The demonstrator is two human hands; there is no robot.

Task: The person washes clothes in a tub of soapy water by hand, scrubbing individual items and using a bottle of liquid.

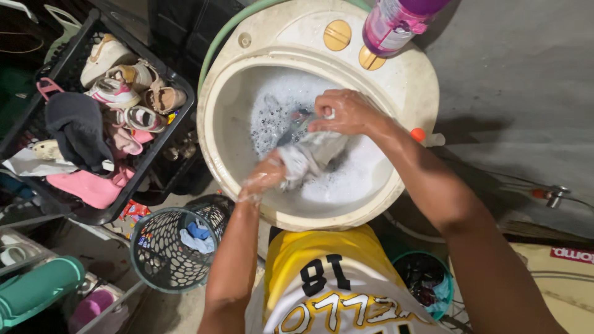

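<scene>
A wet grey cloth [309, 151] sits in the soapy water in the middle of a round cream tub [408, 86]. The left hand [263, 178] squeezes its end at 8 o'clock. The right hand [343, 112] grips it at 1 o'clock. A pink bottle [393, 25] stands on the rim at 12 o'clock. A black crate of shoes [108, 99] lies at 9 o'clock.

Yellow & white jersey [328, 278] w/ black number, bare forearms, no sleeves, wet soapy left hand [263, 179]
</scene>
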